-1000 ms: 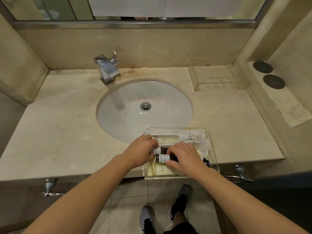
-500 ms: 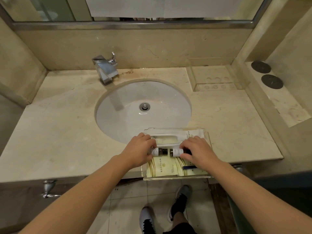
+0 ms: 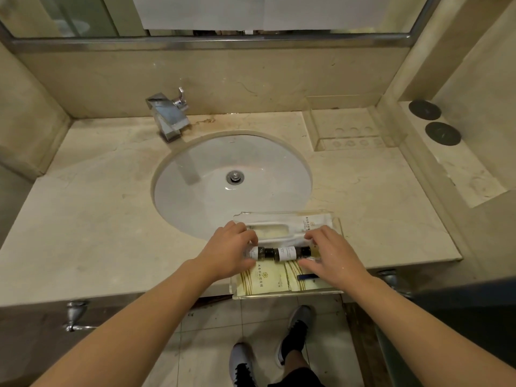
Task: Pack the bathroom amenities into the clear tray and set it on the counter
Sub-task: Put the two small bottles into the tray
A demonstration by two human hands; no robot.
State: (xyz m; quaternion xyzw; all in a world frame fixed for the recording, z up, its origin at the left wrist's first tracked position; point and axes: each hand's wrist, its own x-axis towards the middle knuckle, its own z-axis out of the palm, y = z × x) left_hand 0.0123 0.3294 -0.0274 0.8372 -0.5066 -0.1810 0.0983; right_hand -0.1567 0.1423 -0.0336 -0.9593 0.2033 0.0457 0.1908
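down at the left, a metal knob (image 3: pixel 73 314) sticks out from the cabinet front under the counter (image 3: pixel 92 219). further back, a square chrome faucet (image 3: pixel 169 115) stands near the counter's rear edge, its spout reaching over the white sink (image 3: pixel 231 182) with the drain (image 3: pixel 235 177) in its middle. at the counter's front edge, just right of centre, sits the clear tray (image 3: pixel 287 294), its near side hanging past the edge above the tiled floor and its far side overlapping the sink's rim. the left hand (image 3: pixel 229 254) has its fingers curled round the left end of a small dark bottle (image 3: pixel 261 253) lying across the tray. a second small bottle (image 3: pixel 291 252) lies end to end with it, and the right hand (image 3: pixel 335 255) pinches that one's right end between curled fingers and thumb. a white wrapped packet (image 3: pixel 282 229) lies along the tray's far side, and cream sachets (image 3: pixel 265 277) with gold stripes lie flat along its near side. near the counter's rear right corner stands an empty clear holder (image 3: pixel 354 132), and two dark round discs (image 3: pixel 432 121) rest on the raised ledge at the far right.
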